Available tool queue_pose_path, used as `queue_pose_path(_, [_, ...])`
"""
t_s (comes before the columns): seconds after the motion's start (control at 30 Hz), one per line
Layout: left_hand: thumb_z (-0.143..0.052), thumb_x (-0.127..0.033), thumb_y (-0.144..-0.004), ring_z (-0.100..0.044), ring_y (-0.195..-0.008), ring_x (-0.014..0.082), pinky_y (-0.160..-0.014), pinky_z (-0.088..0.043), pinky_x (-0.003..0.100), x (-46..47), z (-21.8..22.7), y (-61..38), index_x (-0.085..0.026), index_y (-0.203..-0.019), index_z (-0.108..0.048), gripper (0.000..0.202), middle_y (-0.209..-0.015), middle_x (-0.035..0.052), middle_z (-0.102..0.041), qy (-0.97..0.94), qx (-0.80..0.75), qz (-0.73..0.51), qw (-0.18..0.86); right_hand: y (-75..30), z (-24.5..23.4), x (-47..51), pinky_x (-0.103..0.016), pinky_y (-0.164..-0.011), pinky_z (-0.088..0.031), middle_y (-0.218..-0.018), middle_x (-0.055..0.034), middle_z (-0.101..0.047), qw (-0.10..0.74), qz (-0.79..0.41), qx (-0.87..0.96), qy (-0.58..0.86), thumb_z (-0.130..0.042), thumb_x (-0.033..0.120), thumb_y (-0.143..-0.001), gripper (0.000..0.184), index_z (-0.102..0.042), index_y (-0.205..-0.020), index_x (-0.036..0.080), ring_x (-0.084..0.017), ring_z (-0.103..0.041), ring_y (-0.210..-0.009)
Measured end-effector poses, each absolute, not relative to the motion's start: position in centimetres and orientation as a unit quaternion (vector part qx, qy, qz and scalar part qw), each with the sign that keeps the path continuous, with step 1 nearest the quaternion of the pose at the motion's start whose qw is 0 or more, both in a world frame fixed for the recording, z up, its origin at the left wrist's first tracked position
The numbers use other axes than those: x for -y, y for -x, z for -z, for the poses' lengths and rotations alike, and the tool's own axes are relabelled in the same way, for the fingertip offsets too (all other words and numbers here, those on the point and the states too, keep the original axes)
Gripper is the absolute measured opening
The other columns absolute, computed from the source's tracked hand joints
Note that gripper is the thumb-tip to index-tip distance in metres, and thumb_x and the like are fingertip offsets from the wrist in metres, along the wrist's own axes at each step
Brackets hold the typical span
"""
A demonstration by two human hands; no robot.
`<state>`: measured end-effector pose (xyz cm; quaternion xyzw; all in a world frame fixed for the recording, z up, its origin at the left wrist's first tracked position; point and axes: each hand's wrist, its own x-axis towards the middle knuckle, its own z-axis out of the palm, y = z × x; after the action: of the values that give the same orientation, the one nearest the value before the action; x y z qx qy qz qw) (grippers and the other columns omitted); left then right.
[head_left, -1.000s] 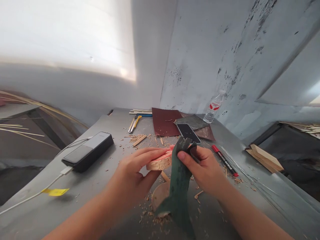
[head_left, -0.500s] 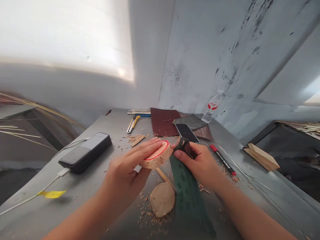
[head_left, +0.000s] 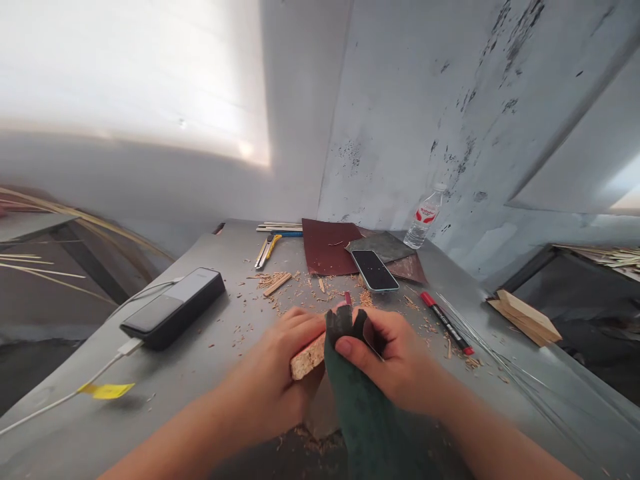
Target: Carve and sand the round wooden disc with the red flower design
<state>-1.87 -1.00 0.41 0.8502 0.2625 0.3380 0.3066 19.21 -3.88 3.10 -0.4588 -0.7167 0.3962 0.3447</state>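
Observation:
My left hand (head_left: 280,357) is closed around a thick wooden disc (head_left: 306,360), its rough pale edge turned to the right. My right hand (head_left: 395,347) pinches a strip of green-backed sandpaper (head_left: 357,407), folded over at the top, with its long end hanging toward me. The fold lies against the right side of the disc's edge and hides part of it. Below the hands, a second round wooden piece (head_left: 323,407) rests on the table, mostly covered by my left hand and the strip.
Wood shavings litter the metal table (head_left: 200,373). A power bank (head_left: 175,307) with a cable stands left. Farther back are a utility knife (head_left: 268,251), dark red sandpaper (head_left: 327,247), a phone (head_left: 375,270) and a water bottle (head_left: 425,217). A red marker (head_left: 447,323) and thin wires (head_left: 490,343) lie right.
The disc has dropped lower and tipped, so its red-lined face no longer shows. My right hand has also come down, and the sandpaper now meets the disc's edge.

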Motion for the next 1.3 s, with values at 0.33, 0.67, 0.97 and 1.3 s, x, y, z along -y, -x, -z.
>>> queue_pose_path(0.33, [-0.055,-0.016,-0.092,-0.057,-0.113,0.0268,-0.096,-0.054,0.044,1.7,0.6,1.4,-0.025,-0.124,-0.054,0.033,-0.121,0.0084,-0.059,-0.82,-0.283,-0.341,0.364,-18.0,-2.7,4.5,-0.024,-0.048,-0.025,-0.054,0.0078,-0.038,0.359,-0.219,0.765,0.487,-0.071,0.054,-0.093,0.049,-0.045,-0.066,0.022,-0.009,-0.031,-0.051])
queue_pose_path(0.67, [-0.051,-0.015,-0.092,-0.059,-0.104,0.0232,-0.091,-0.056,0.039,2.0,0.6,1.4,-0.025,-0.103,-0.052,0.015,-0.111,0.0052,-0.059,-0.831,-0.272,-0.33,0.356,-17.8,-2.8,4.8,-0.022,-0.048,-0.026,-0.055,0.009,-0.035,0.365,-0.235,0.768,0.471,-0.069,0.057,-0.093,0.051,-0.045,-0.066,0.021,-0.008,-0.03,-0.052])
queue_pose_path(0.97, [-0.05,-0.005,-0.084,-0.06,-0.11,0.0227,-0.096,-0.052,0.039,2.1,0.5,1.8,-0.03,-0.133,-0.046,0.056,-0.123,0.0053,-0.059,-0.826,-0.295,-0.317,0.361,-26.1,-2.8,-0.8,-0.031,-0.059,-0.044,-0.077,-0.003,-0.071,0.188,-0.029,0.712,0.676,-0.076,0.048,-0.088,0.028,-0.069,-0.087,0.021,-0.021,-0.064,-0.067])
queue_pose_path(1.3, [-0.055,-0.011,-0.081,-0.06,-0.102,0.0246,-0.092,-0.052,0.042,2.4,0.5,0.7,-0.023,-0.127,-0.051,0.048,-0.114,0.0072,-0.059,-0.814,-0.271,-0.334,0.39,-20.5,-2.6,-4.6,-0.049,-0.098,-0.058,-0.136,-0.0111,-0.065,0.063,0.071,0.806,0.585,-0.067,0.036,-0.102,0.034,-0.065,-0.132,0.019,-0.027,-0.067,-0.116])
